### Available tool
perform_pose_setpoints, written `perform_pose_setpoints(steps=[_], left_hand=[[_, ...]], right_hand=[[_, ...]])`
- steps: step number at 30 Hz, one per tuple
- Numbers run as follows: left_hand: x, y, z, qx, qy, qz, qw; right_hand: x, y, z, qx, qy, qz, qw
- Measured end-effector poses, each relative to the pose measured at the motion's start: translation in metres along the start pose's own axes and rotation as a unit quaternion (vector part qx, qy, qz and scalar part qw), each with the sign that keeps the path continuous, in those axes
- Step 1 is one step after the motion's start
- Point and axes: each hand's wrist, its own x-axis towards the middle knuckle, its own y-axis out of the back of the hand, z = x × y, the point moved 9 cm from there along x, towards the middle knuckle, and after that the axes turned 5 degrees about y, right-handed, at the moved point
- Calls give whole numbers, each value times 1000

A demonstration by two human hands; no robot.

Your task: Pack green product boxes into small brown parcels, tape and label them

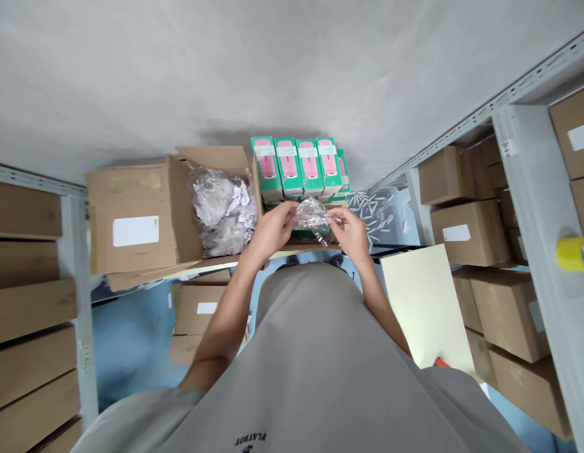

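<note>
Between my two hands is a crumpled piece of clear plastic wrap [312,215]. My left hand [275,230] pinches its left side, and my right hand [349,234] has fingers closed on its right side. A short dangling end with dark print hangs below. Just beyond my hands stands a row of green boxes with pink pictures [288,167], and more green shows under the plastic. Left of my left hand, an open carton [221,155] is heaped with clear plastic and white scraps [222,211].
A closed cardboard box with a white label [126,189] stands at the left. Shelves of cartons [462,236] line both sides. Many small white strips [374,211] lie at the right, near a pale yellow board [424,302]. A grey wall [292,69] rises behind.
</note>
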Motion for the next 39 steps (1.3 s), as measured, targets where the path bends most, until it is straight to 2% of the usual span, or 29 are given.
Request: perform_pose_setpoints(steps=[3,5,7,10,13,16,19,22,25,29,32,36,39], left_hand=[[6,-20,-10,88,9,-22,996],[6,-32,-16,133,19,-40,990],[2,-36,-18,154,17,-37,987],[-10,-29,-22,156,16,10,987],[-23,-27,-32,182,67,24,981],[-30,-39,-46,230,149,-35,961],[-36,-52,-55,271,221,-108,931],[-38,-58,-57,292,236,-142,916],[-40,-60,-58,290,213,-142,922],[-43,-73,-56,263,165,-155,938],[-40,-103,-40,229,97,-190,950],[-35,-170,4,184,-21,-258,948],[-42,-233,48,171,-101,-332,922]], right_hand=[[3,-20,26,-57,-18,-53,997],[3,-25,43,-111,-24,-76,991],[0,-17,55,-160,-14,-61,985],[-10,9,69,-212,-16,10,977],[-24,21,96,-241,-87,17,967],[-37,7,126,-234,-180,-57,954],[-47,-15,142,-223,-232,-134,937],[-56,-21,146,-229,-259,-141,928],[-73,-17,148,-218,-276,-116,929],[-122,7,156,-193,-312,-39,930],[-181,40,164,-177,-359,54,915],[-280,87,163,-161,-436,176,868],[-353,123,151,-169,-481,274,815]])
